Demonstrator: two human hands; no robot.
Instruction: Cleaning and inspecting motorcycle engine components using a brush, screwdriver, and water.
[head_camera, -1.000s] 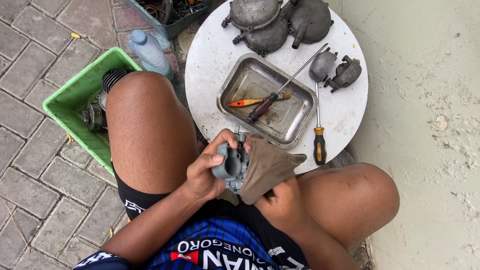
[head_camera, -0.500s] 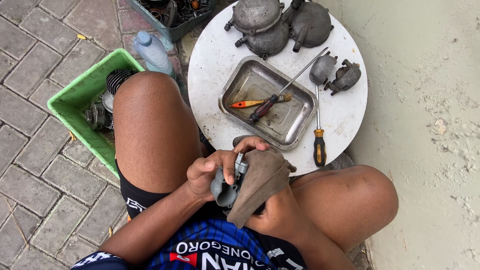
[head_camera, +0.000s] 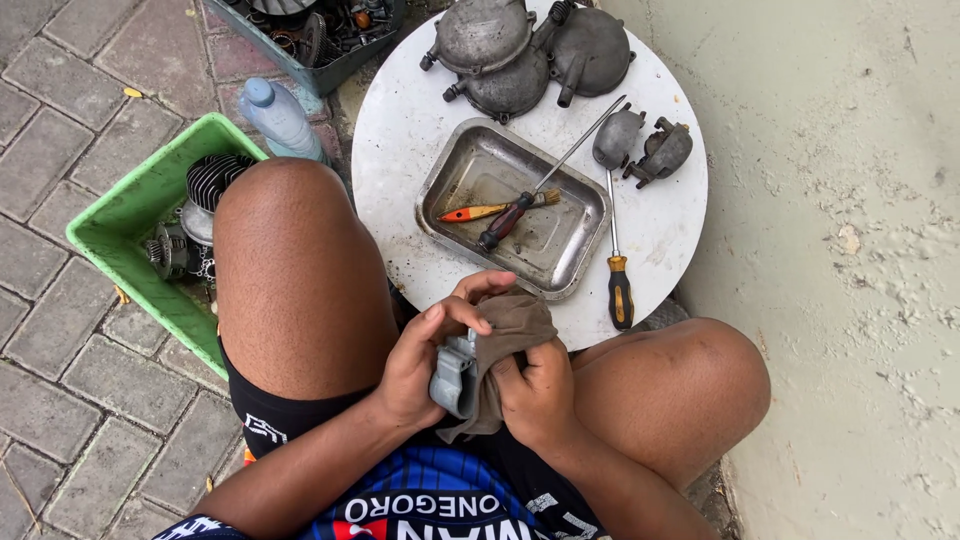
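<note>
Left hand (head_camera: 425, 365) grips the metal part (head_camera: 455, 375) steady below the tray (head_camera: 590, 225); right hand (head_camera: 535, 385) presses a rag (head_camera: 510, 330) onto it to rub.

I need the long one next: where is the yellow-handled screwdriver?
The yellow-handled screwdriver lies on the round white table, just right of the metal tray, near the person's right knee.

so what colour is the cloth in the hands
Dull brown cloth, wrapped over a grey metal part; head view.
</note>
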